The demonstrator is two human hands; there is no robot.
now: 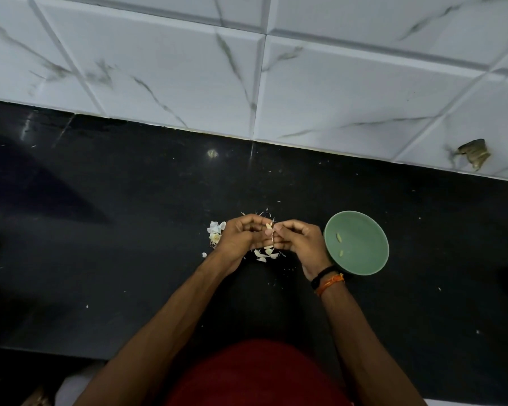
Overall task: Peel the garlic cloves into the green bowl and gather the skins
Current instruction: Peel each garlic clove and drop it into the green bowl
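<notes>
Both the left hand [241,235] and right hand [298,240] are pinching one garlic clove [269,228], fingers clamped, peeling; two peeled cloves [339,244] are lying in the green bowl [373,266], skins [264,254] are scattering over the tabletop [129,230], ungathered.

Dim, cool overhead light. The glossy black stone countertop [129,230] carries one small glare spot (far centre) and broad soft shadows at left and near centre. The white marble-veined wall tiles [188,68] read brightest. Wide-angle bending skews tile lines; edges soften slightly.
</notes>
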